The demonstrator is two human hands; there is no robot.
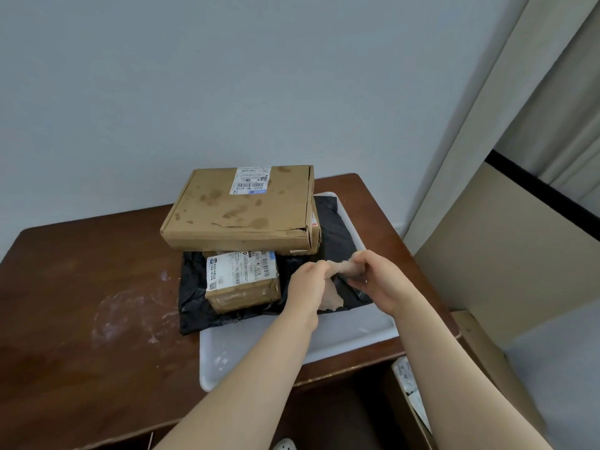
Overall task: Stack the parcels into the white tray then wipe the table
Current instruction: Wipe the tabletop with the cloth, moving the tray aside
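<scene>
A white tray (pixel 259 349) sits on the right half of a dark wooden table (pixel 81 287). In it lies a flat black plastic parcel (pixel 334 228). A small taped cardboard box (pixel 242 280) rests on the black parcel, and a large stained cardboard box (pixel 240 209) is stacked behind it on another box. Above the tray's right part, my left hand (pixel 306 284) and my right hand (pixel 380 280) both grip a crumpled beige cloth (pixel 337 271), which hangs between them.
White powdery smears (pixel 130 306) mark the table left of the tray. A grey wall stands behind the table. To the right are a pale curtain (pixel 506 125) and an open cardboard carton (pixel 418 394) on the floor beside the table.
</scene>
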